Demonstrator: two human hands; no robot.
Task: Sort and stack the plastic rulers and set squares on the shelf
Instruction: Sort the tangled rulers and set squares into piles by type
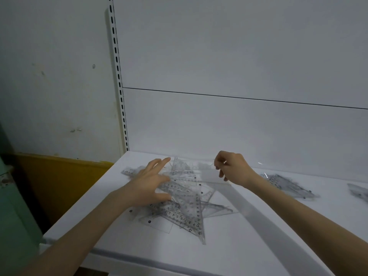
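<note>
Steadying left hand point(151, 184): fingers are straight and spread, palm down on the pile. It holds nothing and only presses. A flat, even press should stop the heap sliding while one piece is drawn out.
Pile point(185, 208): clear rulers and set squares lie crossed over one another on the shelf point(239, 246), under the left palm and reaching across to just below the right hand's pinch. Their edges overlap, so a sideways drag would probably pull neighbouring pieces along.
Clear piece point(211, 175): it is hazy and translucent, just left of and below the right fingertips. Blur hides whether it is a ruler or a set square.
Right hand point(231, 168): the fingers are curled, with thumb and forefinger closed narrowly on what looks like that piece's edge, above the heap. Lifting it straight up before carrying it sideways seems safest.
Sorted stack point(288, 184): it lies to the right of the pinch, beyond the wrist and well apart from the pile.
Second stack point(358, 191): this one is farther right, at the frame's edge. The piece should go to whichever matches its shape, edges squared on landing.
</note>
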